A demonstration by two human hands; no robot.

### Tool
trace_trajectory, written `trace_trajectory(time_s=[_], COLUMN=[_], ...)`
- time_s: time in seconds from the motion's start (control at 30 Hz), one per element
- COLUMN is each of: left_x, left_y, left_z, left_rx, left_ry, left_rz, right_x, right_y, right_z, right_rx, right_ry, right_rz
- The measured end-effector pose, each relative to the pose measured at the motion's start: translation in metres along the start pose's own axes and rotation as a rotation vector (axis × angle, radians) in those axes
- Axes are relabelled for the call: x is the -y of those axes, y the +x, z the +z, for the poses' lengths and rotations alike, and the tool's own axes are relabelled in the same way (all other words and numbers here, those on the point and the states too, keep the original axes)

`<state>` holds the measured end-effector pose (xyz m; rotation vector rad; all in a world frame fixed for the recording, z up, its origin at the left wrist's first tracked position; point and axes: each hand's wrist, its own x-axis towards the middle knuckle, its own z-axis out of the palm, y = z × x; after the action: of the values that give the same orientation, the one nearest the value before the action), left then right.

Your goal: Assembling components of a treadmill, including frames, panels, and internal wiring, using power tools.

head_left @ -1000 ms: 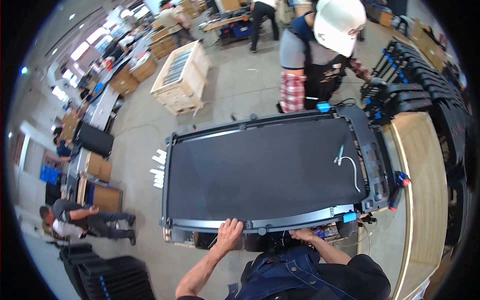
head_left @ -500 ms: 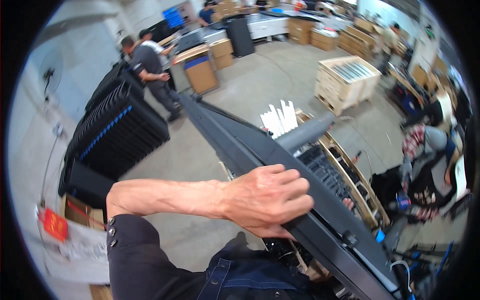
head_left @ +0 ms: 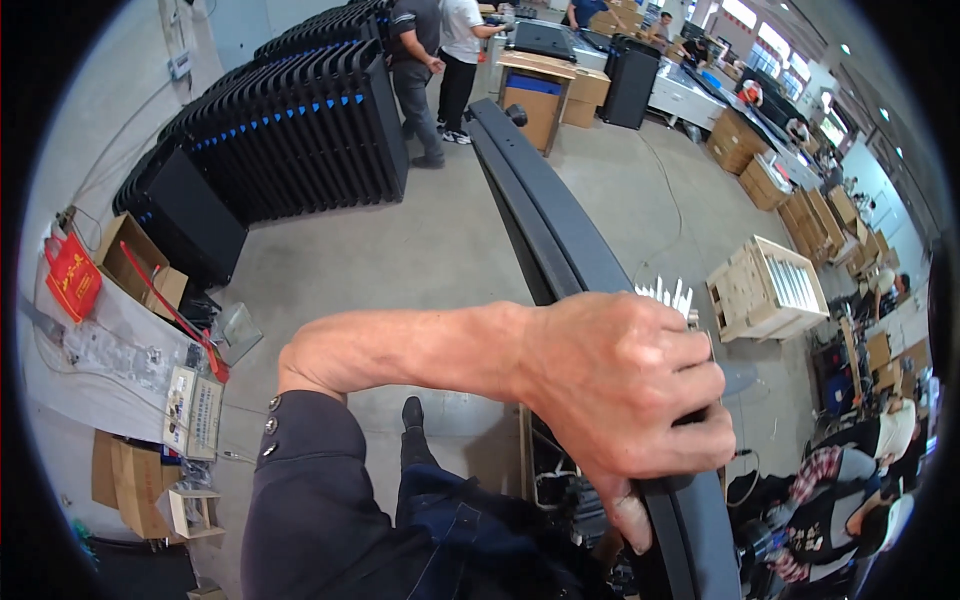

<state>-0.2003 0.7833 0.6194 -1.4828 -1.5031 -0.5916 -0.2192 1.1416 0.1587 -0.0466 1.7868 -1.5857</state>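
My left hand (head_left: 630, 385) is closed over the edge of a long dark grey panel-like frame (head_left: 560, 215). The thumb wraps the near side and the knuckles face up. The frame is held up at a slant, its far end beyond my hand and its near end running off the lower edge of the picture. A small black knob or wheel (head_left: 516, 115) juts from the far end. My right hand does not show; the frame and my left hand cover much of that side.
A row of upright black panels (head_left: 300, 150) with blue marks stands at the left, near two people. A wooden crate (head_left: 750, 300) holding pale strips is at the right. Cardboard boxes and a red bag (head_left: 72, 277) line the left wall. Several people work at the lower right and far back.
My view has turned and the frame now points more steeply away from me. My left hand keeps its grip and appears nearer. The bin of dark parts is now mostly hidden.
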Motion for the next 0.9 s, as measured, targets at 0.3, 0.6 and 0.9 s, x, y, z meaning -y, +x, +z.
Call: trace_trajectory(time_s=[0.3, 0.6, 0.9], left_x=[0.228, 0.405, 0.675], left_y=[-0.117, -0.17, -0.394], left_z=[-0.134, -0.085, 0.004], left_rx=[0.026, -0.133, -0.182], left_ry=[-0.118, -0.421, -1.118], left_rz=[-0.033, -0.18, -1.104], right_x=[0.134, 0.211, 0.357], right_y=[0.165, 0.348, 0.615], right_z=[0.073, 0.079, -0.039], right_rx=[-0.132, -0.227, -0.165], right_ry=[0.088, 0.236, 0.339], right_rz=[-0.073, -0.175, -0.343])
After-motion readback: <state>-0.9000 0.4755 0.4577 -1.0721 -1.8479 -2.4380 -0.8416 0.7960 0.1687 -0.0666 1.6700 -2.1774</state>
